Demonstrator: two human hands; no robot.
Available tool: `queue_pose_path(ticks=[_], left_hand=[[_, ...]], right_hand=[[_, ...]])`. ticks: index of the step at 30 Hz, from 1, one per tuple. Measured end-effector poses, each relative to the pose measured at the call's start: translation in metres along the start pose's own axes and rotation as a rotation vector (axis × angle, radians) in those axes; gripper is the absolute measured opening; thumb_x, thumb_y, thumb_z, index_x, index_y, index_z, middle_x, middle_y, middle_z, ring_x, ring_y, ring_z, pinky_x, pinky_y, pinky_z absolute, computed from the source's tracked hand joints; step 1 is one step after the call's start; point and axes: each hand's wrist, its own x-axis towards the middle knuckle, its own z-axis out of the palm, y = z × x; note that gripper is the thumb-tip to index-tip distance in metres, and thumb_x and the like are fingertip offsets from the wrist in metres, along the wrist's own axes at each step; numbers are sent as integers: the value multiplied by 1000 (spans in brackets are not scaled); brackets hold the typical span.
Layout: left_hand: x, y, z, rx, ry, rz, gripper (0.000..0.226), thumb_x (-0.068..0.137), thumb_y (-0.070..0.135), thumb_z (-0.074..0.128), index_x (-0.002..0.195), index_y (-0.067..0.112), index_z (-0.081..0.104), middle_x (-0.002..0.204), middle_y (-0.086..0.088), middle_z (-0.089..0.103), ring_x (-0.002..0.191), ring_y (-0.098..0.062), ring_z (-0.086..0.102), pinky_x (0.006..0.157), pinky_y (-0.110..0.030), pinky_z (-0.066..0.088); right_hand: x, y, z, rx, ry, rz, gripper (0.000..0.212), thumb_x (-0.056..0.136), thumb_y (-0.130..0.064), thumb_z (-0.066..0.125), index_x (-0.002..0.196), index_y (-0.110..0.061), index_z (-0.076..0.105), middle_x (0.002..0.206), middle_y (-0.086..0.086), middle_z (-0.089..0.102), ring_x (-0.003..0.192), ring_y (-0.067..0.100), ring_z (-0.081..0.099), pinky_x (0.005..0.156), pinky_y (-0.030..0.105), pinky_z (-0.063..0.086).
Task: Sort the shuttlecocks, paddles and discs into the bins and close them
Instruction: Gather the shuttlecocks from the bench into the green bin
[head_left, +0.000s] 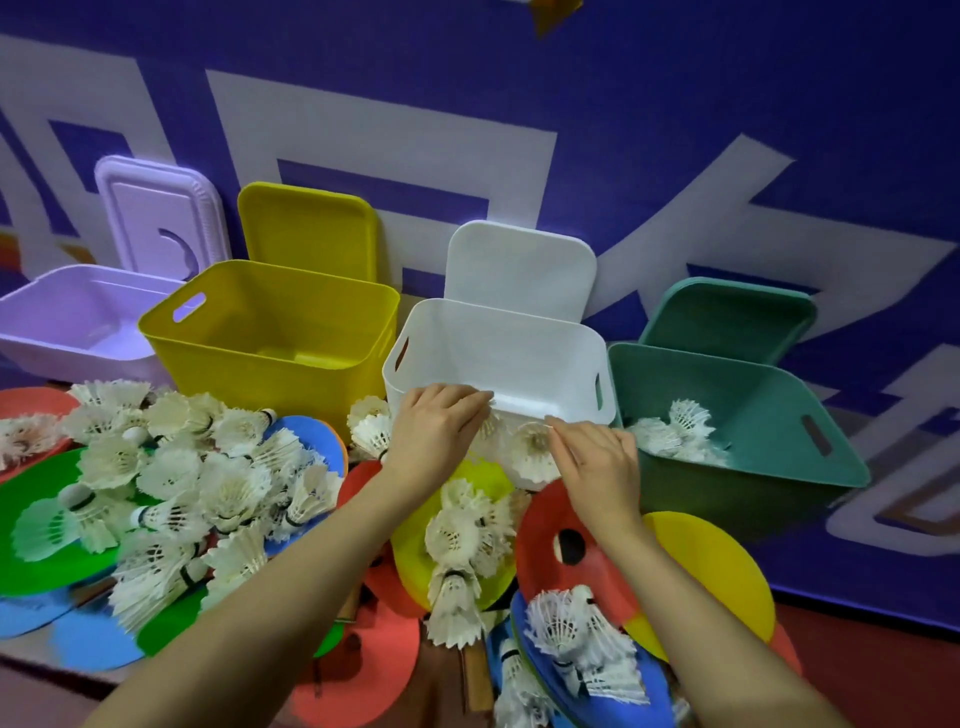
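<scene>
Four open bins stand in a row against a purple wall with white lettering: a lilac bin (78, 322) at 10 o'clock, a yellow bin (270, 332) beside it, a white bin (498, 353) at centre, and a green bin (737, 415) at 3 o'clock. Behind each bin its lid leans on the wall: lilac lid (156, 213), yellow lid (309, 228), white lid (519, 265), green lid (727, 317). A few shuttlecocks (670, 431) lie inside the green bin; what the white bin holds cannot be told. The left hand (436, 431) and right hand (597, 462) meet at the near rim of the white bin, fingers bent. Each appears to pinch the feathers of a shuttlecock, the right hand's shuttlecock (532, 449) showing just below the rim; the left hand's catch is largely hidden. A large heap of white shuttlecocks (176, 488) lies at 9 o'clock on flat coloured discs, among them a green disc (31, 571) and a blue disc (88, 639). At 6 o'clock more shuttlecocks (462, 540) rest on a yellow disc (488, 478), next to a red disc with a centre hole (550, 577). A second yellow disc (722, 577) lies at 4 o'clock, in front of the green bin.
</scene>
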Motion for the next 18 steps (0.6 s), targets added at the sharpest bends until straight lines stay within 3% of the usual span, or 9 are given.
queue_pose_path(ticks=[8, 14, 18], left_hand=[[69, 76, 40, -117, -12, 27, 31, 88, 33, 48, 97, 17, 73, 91, 3, 71, 81, -21, 65, 72, -28, 37], [114, 131, 87, -154, -86, 81, 33, 88, 36, 46, 95, 19, 74, 90, 3, 72, 79, -20, 64, 72, -29, 41], [134, 157, 127, -170, -215, 39, 27, 91, 34, 52, 99, 19, 73, 96, 1, 71, 87, -24, 63, 75, -34, 43]], right_hand=[[32, 80, -68, -61, 27, 106, 31, 89, -35, 48, 96, -17, 73, 82, -4, 71, 72, 17, 63, 67, 33, 43], [37, 154, -97, -105, -34, 263, 17, 90, -21, 61, 103, -16, 72, 89, -2, 70, 79, 19, 63, 72, 31, 37], [36, 196, -98, -129, -116, 360, 19, 91, -22, 59, 105, -16, 71, 91, 1, 69, 82, 21, 63, 75, 35, 42]])
